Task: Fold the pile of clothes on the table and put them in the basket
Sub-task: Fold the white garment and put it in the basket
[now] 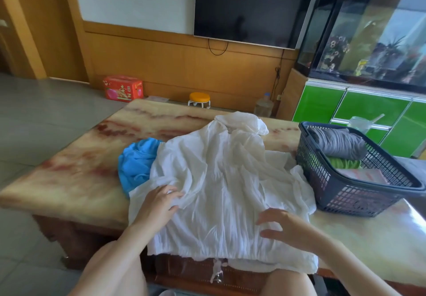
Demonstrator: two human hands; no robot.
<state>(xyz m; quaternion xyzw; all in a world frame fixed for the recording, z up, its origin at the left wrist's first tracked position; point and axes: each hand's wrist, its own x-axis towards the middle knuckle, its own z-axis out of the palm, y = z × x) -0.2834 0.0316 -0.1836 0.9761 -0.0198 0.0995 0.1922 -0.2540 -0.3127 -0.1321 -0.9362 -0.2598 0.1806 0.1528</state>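
Observation:
A white hooded garment lies spread flat on the marble table, hood at the far end, hem hanging over the near edge. A blue garment is bunched under its left side. My left hand rests on the white cloth at its lower left with the fingers spread. Over the lower right part of the cloth is my right hand, fingers relaxed and holding nothing. At the right stands a dark plastic basket holding a rolled grey piece, a green piece and a pink piece.
Beyond the table, a red box, a small orange stool and a water jug sit on the floor by the wooden wall. A green cabinet with a fish tank stands at the right.

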